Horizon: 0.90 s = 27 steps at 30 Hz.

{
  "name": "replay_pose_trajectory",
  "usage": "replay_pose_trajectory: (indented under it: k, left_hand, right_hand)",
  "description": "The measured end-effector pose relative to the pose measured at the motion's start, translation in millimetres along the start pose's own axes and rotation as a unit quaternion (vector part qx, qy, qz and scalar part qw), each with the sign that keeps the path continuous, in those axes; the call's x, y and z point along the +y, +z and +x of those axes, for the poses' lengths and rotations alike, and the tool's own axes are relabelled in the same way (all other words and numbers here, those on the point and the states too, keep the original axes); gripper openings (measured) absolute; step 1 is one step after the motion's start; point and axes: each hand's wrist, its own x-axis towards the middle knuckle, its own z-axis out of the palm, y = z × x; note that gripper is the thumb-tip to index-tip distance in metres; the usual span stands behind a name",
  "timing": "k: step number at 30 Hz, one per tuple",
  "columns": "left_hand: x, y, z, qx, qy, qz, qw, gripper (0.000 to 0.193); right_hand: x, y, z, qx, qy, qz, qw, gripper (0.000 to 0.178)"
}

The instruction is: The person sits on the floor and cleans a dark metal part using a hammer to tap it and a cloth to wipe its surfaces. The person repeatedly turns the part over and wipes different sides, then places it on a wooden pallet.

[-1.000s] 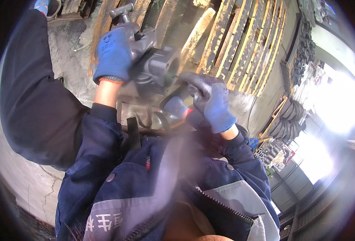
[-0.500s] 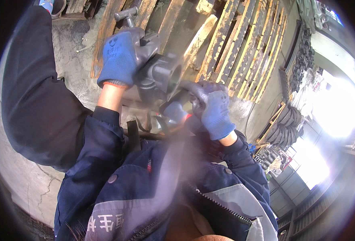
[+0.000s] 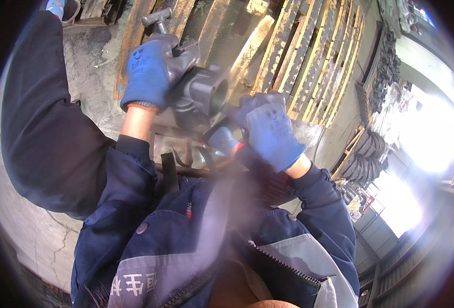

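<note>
My left hand (image 3: 152,69), in a blue glove with a dark coated palm, is closed on a dark grey metal casting (image 3: 199,95) with a round opening facing right. A T-shaped metal piece like a hammer (image 3: 156,18) shows just beyond that hand; whether the hand also grips it I cannot tell. My right hand (image 3: 268,126), gloved the same way, is curled just right of the casting's opening. Its blurred fingertips seem apart from the casting, and what they hold, if anything, is hidden.
Worn wooden pallets (image 3: 309,56) with dark-stained slats lie ahead. Dark curved strips (image 3: 186,156) are near my body, beside a blue shoe (image 3: 222,139). Piles of black parts (image 3: 365,156) stand at the right, under bright windows. Cracked concrete floor (image 3: 47,241) spreads at the left.
My right hand has drawn slightly away from the casting's opening, its fingers more curled. The left hand and casting have shifted a little to the left in the picture.
</note>
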Motion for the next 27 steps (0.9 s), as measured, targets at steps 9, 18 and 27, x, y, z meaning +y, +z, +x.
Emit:
replay_pose_trajectory:
  k: [9,18,27]
  left_hand:
    - [-1,-2,2,-0.047,-0.001,0.034,0.998,0.053]
    - [2,-2,3,-0.071,-0.019,0.061,0.995,0.059]
    - [-2,3,1,-0.050,0.019,0.060,0.997,0.055]
  right_hand:
    - [16,15,2,0.017,0.127,0.269,0.955,0.028]
    - [8,13,-7,0.009,0.073,0.142,0.987,0.035]
    - [5,9,-9,-0.093,0.090,0.125,0.984,0.044]
